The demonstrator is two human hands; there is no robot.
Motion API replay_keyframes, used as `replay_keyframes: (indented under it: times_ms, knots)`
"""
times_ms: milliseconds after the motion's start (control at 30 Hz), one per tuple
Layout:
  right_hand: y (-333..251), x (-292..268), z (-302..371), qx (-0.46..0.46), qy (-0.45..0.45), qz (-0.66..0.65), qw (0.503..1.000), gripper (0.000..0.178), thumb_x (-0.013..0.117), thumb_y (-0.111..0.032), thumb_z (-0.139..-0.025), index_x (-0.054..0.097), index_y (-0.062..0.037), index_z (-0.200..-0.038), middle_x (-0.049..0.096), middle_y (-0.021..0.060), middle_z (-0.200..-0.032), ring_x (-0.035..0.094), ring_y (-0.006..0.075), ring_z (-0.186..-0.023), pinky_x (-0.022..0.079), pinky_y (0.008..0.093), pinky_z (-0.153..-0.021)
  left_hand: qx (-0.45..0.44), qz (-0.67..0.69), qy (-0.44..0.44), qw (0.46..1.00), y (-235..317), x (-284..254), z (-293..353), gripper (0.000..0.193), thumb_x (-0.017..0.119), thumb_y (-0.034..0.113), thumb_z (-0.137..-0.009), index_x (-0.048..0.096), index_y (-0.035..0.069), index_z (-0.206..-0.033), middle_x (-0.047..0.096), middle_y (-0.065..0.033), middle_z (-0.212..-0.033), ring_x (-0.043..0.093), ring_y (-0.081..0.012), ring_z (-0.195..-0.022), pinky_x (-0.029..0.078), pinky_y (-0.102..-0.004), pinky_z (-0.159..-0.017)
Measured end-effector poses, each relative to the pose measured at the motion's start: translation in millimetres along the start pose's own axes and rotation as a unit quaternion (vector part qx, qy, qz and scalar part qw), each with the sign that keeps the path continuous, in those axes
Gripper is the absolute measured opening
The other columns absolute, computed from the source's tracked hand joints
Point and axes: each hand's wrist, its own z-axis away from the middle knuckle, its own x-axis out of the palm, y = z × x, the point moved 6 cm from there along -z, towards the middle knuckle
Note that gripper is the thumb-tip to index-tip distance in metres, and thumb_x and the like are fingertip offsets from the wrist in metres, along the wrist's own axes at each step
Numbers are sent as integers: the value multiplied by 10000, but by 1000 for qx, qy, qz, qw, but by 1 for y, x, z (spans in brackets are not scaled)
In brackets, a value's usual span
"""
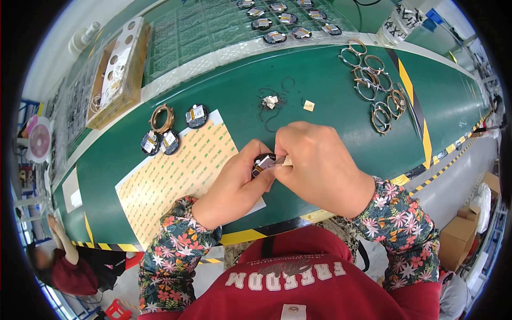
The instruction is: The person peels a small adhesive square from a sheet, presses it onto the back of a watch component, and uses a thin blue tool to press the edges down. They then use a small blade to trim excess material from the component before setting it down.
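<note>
My left hand (pixel 229 184) is closed round the edge of a round black watch module (pixel 261 164) with a small circuit board and pale label on its face. Against its right side, my right hand (pixel 322 162) is pinched on a small pale piece (pixel 287 160); the fingers hide most of it. Beneath my left forearm lies a yellowish sheet of adhesive stickers (pixel 170 184). Beyond it are more watch modules (pixel 197 116) and a copper-coloured watch ring (pixel 161 118). Ahead of my hands rest black thread-like scraps (pixel 273 116), a crumpled pale scrap (pixel 271 102) and a small yellowish square (pixel 309 105).
Several silver and copper watch rings (pixel 368 82) lie at the right, beside tweezers (pixel 409 106) and striped tape (pixel 408 85). Behind the bench edge, a clear tray (pixel 202 40) holds several modules. A cardboard box (pixel 120 66) stands far left. Another person (pixel 64 261) sits at lower left.
</note>
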Motion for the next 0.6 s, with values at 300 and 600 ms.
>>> replay_keyframes:
  times_ms: [300,600]
  knots:
    - [-3,2,3,-6,15,21,1000,167,681,21,-661,541,-14,-747,579,138,-724,603,361,-682,486,445,-596,2,-9,12,1000,-3,0,0,120,559,52,-949,496,3,-1038,596,-73,-766,570,-161,-694,459,-315,-635]
    - [-1,2,4,-26,46,19,998,171,676,22,-663,543,-25,-759,560,117,-720,592,329,-656,476,419,-568,-16,0,20,1000,1,-3,0,105,551,51,-957,500,7,-1037,593,-54,-778,558,-130,-704,458,-293,-638]
